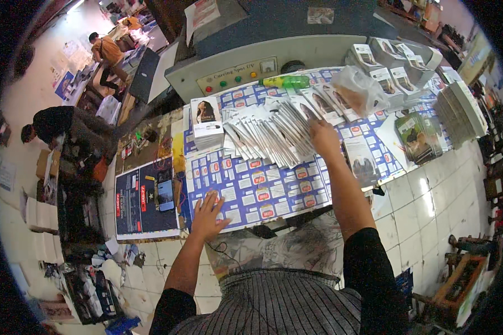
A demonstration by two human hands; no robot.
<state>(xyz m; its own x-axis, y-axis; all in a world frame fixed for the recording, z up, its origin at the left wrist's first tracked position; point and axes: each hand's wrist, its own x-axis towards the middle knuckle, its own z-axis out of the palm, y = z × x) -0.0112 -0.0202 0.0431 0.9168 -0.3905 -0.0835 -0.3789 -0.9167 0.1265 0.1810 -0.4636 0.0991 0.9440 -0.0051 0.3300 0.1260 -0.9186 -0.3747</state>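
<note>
A fanned row of printed cards (274, 131) with white edges and dark-haired pictures lies across the middle of the table. At the row's right end is my right hand (323, 138), its fingers bent and closed on the edges of the cards; the fingertips are partly hidden. My left hand (208, 215) rests flat with fingers spread on the blue printed sheet (235, 201), by the table's near left edge. A neat stack of similar cards (208, 127) stands left of the row. More cards (324, 106) lie overlapped beyond my right hand.
A grey machine (184, 81) with coloured buttons backs the table. Card stacks (391, 84), a clear plastic bag (357, 89) and a green bottle (293, 82) stand at the far side. A phone (165, 195) lies left. Two people (109, 53) (61, 123) work farther left.
</note>
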